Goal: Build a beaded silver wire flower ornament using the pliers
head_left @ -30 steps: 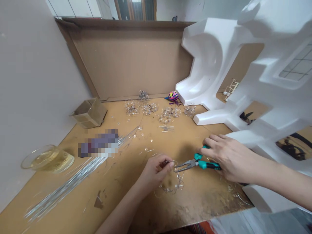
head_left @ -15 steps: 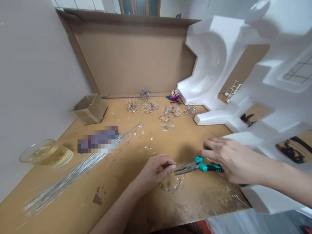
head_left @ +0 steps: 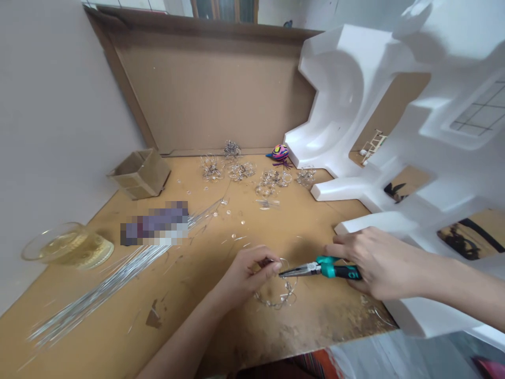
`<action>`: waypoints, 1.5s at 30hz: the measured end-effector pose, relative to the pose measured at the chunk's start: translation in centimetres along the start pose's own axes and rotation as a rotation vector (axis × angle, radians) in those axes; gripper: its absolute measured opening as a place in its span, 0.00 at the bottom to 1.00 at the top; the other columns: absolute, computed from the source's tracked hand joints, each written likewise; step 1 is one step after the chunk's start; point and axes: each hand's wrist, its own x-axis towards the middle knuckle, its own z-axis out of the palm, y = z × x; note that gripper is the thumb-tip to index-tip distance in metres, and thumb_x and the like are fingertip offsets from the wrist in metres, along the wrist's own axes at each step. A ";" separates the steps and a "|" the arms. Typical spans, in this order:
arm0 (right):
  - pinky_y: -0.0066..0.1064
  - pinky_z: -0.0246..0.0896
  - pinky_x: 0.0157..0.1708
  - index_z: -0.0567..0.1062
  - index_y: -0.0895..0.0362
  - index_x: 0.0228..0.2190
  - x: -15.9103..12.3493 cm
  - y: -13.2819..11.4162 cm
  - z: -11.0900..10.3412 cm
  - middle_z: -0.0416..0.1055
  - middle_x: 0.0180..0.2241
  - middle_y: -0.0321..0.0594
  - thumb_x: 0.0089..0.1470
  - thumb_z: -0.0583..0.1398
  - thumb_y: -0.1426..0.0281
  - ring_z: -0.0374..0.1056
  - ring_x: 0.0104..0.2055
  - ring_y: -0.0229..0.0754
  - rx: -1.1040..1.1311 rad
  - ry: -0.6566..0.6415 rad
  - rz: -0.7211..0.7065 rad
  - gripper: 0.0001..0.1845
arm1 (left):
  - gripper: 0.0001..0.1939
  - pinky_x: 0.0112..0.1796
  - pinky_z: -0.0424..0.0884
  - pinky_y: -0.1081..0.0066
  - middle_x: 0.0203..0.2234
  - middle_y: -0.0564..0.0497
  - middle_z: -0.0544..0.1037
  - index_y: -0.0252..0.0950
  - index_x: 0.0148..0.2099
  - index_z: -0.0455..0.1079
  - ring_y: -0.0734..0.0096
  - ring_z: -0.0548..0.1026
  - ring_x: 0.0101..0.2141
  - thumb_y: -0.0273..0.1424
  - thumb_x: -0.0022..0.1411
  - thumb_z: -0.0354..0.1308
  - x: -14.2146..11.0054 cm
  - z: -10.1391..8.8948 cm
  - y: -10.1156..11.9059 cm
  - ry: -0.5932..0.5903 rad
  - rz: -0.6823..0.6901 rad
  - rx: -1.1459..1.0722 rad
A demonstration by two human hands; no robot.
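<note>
My left hand (head_left: 252,273) pinches a thin wire piece with small loops and clear beads (head_left: 282,300), which hangs in a curve below the fingers. My right hand (head_left: 369,263) grips teal-and-black needle-nose pliers (head_left: 327,267) by the handles. The jaws of the pliers are closed and point left, their tip right at my left fingertips, by the wire. Whether the tip bites on the wire is too small to tell.
Several wire-and-bead clusters (head_left: 272,179) lie toward the back, near a colourful ornament (head_left: 280,152). A bundle of straight wires (head_left: 114,289), a glass bowl of yellowish liquid (head_left: 71,247) and a cardboard box (head_left: 140,173) stand left. White moulded foam (head_left: 335,95) rises on the right.
The jaws of the pliers have closed, and their handles have come together in my right hand. My left hand stays at the jaw tip, still pinching the wire.
</note>
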 end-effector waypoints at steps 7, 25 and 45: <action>0.29 0.39 0.20 0.64 0.53 0.22 -0.1 -0.3 -0.5 0.65 0.17 0.33 0.36 0.54 0.75 0.57 0.18 0.37 0.084 -0.109 0.075 0.06 | 0.09 0.28 0.63 0.74 0.22 0.52 0.69 0.35 0.30 0.69 0.74 0.66 0.25 0.34 0.58 0.54 -0.1 0.5 -0.6 0.058 -0.069 -0.129; 0.30 0.37 0.19 0.66 0.51 0.25 0.5 0.5 0.3 0.62 0.17 0.31 0.37 0.54 0.75 0.55 0.17 0.36 0.102 -0.088 0.098 0.09 | 0.11 0.25 0.64 0.76 0.19 0.54 0.69 0.34 0.29 0.70 0.77 0.66 0.22 0.37 0.53 0.58 0.4 0.6 -0.9 0.158 -0.248 -0.267; 0.29 0.41 0.20 0.68 0.54 0.28 -1.0 0.2 0.6 0.65 0.18 0.35 0.40 0.54 0.76 0.62 0.21 0.39 0.016 -0.050 0.208 0.09 | 0.14 0.26 0.66 0.74 0.25 0.52 0.75 0.34 0.36 0.64 0.75 0.72 0.23 0.38 0.52 0.60 0.7 -0.5 -0.3 0.157 -0.444 -0.604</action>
